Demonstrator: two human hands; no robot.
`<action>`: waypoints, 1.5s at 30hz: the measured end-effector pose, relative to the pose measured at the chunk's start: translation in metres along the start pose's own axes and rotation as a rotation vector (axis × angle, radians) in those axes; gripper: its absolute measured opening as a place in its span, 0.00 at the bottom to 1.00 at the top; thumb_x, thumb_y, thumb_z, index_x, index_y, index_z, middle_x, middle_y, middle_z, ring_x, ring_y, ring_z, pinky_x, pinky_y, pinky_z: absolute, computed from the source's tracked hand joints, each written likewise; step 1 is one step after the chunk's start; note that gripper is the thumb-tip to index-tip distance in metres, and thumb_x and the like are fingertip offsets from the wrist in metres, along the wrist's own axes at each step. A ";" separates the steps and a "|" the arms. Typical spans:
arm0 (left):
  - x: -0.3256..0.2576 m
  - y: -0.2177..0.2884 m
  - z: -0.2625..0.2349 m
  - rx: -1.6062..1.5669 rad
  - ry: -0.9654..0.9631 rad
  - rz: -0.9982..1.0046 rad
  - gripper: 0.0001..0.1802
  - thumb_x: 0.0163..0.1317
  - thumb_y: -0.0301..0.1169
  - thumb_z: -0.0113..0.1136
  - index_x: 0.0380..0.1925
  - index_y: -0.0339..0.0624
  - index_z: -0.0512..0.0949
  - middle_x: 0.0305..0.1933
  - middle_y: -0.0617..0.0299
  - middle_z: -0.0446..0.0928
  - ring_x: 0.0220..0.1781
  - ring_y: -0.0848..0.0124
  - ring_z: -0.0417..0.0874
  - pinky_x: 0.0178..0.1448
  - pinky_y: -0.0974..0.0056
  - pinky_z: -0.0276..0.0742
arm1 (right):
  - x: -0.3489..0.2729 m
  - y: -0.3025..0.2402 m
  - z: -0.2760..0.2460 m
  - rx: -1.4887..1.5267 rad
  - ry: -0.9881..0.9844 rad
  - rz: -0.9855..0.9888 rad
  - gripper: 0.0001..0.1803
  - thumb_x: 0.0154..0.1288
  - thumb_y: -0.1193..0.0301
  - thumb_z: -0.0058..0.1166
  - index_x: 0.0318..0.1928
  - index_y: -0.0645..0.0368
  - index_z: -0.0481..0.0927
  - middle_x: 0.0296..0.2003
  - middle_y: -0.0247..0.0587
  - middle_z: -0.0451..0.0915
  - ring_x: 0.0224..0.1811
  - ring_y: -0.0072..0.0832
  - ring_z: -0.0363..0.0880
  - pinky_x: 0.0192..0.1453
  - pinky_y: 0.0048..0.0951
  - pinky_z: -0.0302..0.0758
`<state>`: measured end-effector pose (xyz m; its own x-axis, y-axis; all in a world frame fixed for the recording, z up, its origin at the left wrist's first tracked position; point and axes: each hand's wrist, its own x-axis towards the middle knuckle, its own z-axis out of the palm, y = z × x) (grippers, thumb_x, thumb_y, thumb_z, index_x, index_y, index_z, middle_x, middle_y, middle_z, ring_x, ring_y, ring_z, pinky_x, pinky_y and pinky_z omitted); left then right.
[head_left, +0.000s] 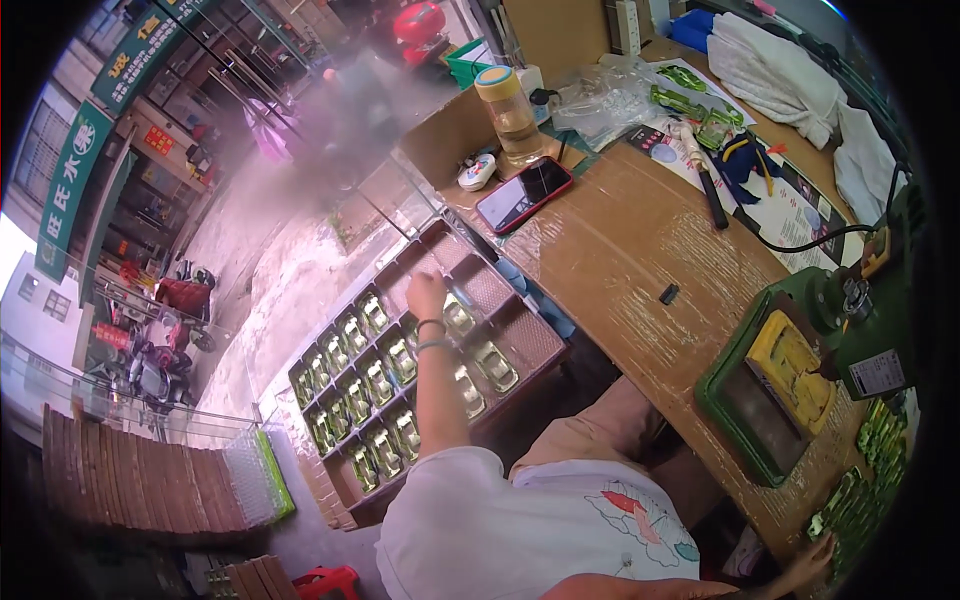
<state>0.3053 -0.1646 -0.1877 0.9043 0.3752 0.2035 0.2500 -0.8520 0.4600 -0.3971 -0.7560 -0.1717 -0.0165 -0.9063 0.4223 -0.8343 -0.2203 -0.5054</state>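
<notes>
My left hand (427, 293) is over the far part of a divided brown tray (520, 330), with its fingers curled closed. Whatever is in them is hidden. Rows of shiny yellow-green toy car bodies lie in the tray's compartments, among them one car body (459, 316) just beside this hand. At the lower right rim of the view, my right hand (808, 568) reaches to a heap of similar green car bodies (850, 510). Its fingers look stretched out against the heap's edge, though the picture is dark there.
A green machine (875, 335) with a yellow block (792, 372) stands on the right of the cardboard-covered table (620, 250). A phone (525, 194), a mouse (477, 172) and a yellow-lidded bottle (507, 115) are at the table's far left. Stacked brown trays (140, 475) stand lower left.
</notes>
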 end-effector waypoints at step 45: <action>-0.282 0.387 -0.080 -0.711 -1.130 1.772 0.32 0.40 0.36 0.70 0.46 0.36 0.69 0.45 0.49 0.70 0.50 0.54 0.68 0.55 0.57 0.66 | -0.029 -0.355 0.015 0.064 -0.259 -0.626 0.11 0.54 0.65 0.57 0.25 0.60 0.75 0.24 0.43 0.73 0.26 0.42 0.75 0.30 0.39 0.72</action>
<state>0.1190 -0.5709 0.0021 -0.1738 -0.9287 0.3277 -0.7004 0.3505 0.6218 -0.0924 -0.6571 -0.0160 0.5981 -0.6560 0.4604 -0.6090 -0.7454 -0.2709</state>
